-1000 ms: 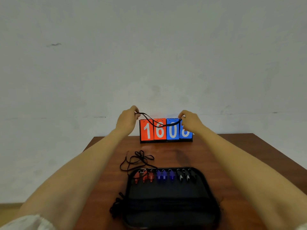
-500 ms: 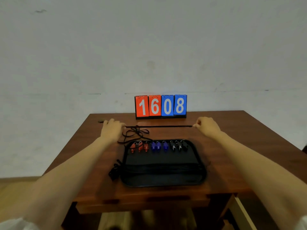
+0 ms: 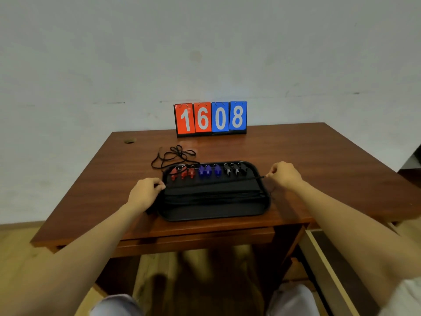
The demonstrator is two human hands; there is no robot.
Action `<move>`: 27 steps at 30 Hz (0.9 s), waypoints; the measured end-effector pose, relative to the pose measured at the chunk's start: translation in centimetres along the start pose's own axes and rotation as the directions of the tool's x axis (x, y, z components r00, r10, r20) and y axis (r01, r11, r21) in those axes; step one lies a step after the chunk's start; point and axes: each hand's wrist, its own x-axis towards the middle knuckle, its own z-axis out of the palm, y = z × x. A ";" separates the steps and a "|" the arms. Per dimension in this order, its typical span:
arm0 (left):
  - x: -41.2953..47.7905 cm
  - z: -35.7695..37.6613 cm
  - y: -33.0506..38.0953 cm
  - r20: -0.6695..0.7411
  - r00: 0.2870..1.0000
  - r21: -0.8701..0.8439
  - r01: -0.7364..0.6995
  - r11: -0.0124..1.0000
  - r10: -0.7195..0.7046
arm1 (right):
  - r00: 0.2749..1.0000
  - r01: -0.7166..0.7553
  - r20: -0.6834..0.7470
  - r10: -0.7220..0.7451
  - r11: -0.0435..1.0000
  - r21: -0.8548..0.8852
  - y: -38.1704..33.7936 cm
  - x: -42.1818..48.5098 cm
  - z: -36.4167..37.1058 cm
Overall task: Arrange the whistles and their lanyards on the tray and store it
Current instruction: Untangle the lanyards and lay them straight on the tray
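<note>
both hands (image 3: 145, 194) stretching lanyard (image 3: 211, 181) across tray (image 3: 214, 214)

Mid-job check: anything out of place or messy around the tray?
One tangled lanyard lies on the table behind the far-left corner of the tray; the other lanyards lie straight across it. The whistles sit in a neat row by colour. The left hand and right hand pinch a taut lanyard over the tray.
</note>
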 end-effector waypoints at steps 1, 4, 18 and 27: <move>-0.2 0.4 -0.2 -0.013 1.000 0.014 0.000 1.000 0.000 | 1.000 -0.010 0.016 0.010 1.000 0.008 0.2 -0.2 0.1; -1.0 1.2 -0.3 -0.047 0.999 0.025 -0.016 1.000 0.017 | 0.998 -0.040 0.047 0.038 0.999 0.031 1.1 -0.7 0.4; -3.2 2.4 -2.0 -0.111 0.987 0.202 -0.093 0.975 0.117 | 0.978 -0.057 0.202 0.047 0.997 0.046 3.0 -2.6 1.3; -3.6 2.9 -2.4 -0.129 0.987 0.277 -0.055 0.959 0.094 | 0.978 -0.046 0.206 0.037 0.998 0.037 3.0 -3.0 1.9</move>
